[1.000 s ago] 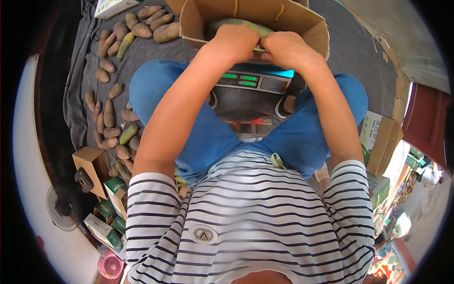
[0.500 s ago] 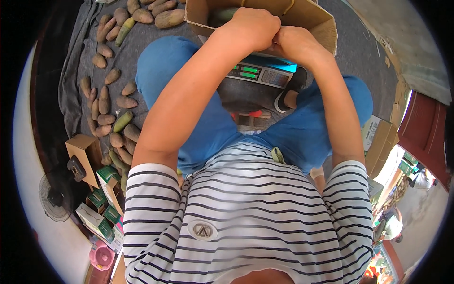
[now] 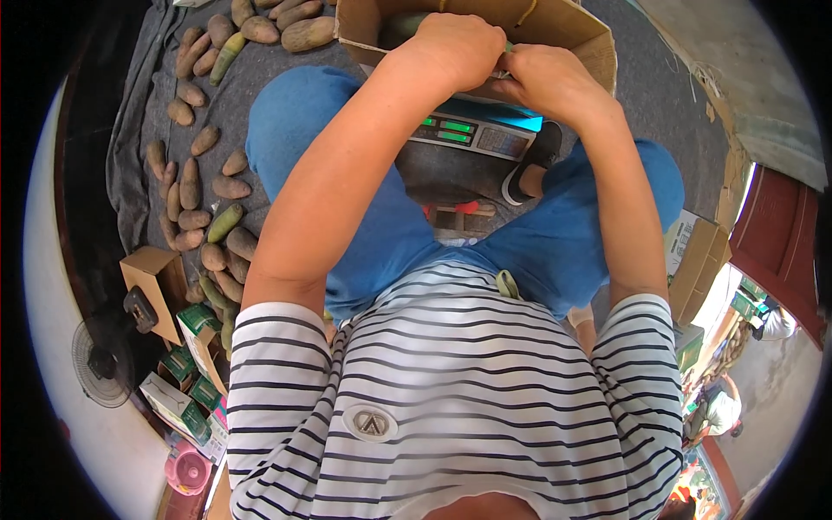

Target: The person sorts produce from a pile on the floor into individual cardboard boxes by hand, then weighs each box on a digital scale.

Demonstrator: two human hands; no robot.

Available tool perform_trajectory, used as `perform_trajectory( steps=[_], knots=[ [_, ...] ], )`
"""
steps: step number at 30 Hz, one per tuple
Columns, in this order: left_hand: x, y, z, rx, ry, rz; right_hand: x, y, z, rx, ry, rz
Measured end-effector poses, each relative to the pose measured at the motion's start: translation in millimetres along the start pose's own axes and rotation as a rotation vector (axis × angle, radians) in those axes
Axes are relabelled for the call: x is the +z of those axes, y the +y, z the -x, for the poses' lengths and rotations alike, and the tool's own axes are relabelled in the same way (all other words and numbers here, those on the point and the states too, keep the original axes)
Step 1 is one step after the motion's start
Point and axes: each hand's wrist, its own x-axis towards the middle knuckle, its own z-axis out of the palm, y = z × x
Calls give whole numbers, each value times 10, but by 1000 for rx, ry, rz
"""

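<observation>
A cardboard box with a twisted cord handle stands in front of me, on a digital scale with green lit displays. Over the near edge of the box, my left hand is closed with its fingers curled inward. Beside it my right hand is closed in a pinch, thumb toward me. A small greenish bit shows between the two hands, but what they hold is mostly hidden. Inside the box, behind my left hand, lies a dark green oblong vegetable, partly covered.
Several brown oblong vegetables and a few green ones lie on the dark floor cloth to my left. An opened carton, green-and-white boxes and a fan stand nearer left. Another carton is at right.
My hands have drawn slightly apart at the fingertips, showing a greenish bit between them. The box has shifted a little to the left.
</observation>
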Motion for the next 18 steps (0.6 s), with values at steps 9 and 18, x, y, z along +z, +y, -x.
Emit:
perform_trajectory(
  steps=[9,18],
  knots=[
    [-29,15,-9,41,-37,27,-81,-63,13,-11,-57,-23],
    [16,64,-48,138,176,-49,-119,-111,61,2,70,-64]
  ],
)
